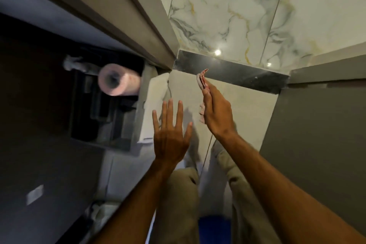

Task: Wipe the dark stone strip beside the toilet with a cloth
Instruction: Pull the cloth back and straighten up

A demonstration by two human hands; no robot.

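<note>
Dark stone strip (pixel 231 74) runs across the upper middle of the frame, below the marbled wall tiles (pixel 227 12). I judge the wipe barely begun or not yet started. My right hand (pixel 215 109) is closed on the pink cloth (pixel 202 79), whose tip sits at the strip's lower edge; whether it touches, I cannot tell. My left hand (pixel 170 134) hangs splayed and empty, lower centre.

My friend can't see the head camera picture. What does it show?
A person's right hand holds a pinkish cloth near a dark stone strip below marble wall tiles. The left hand is open and empty.
</note>
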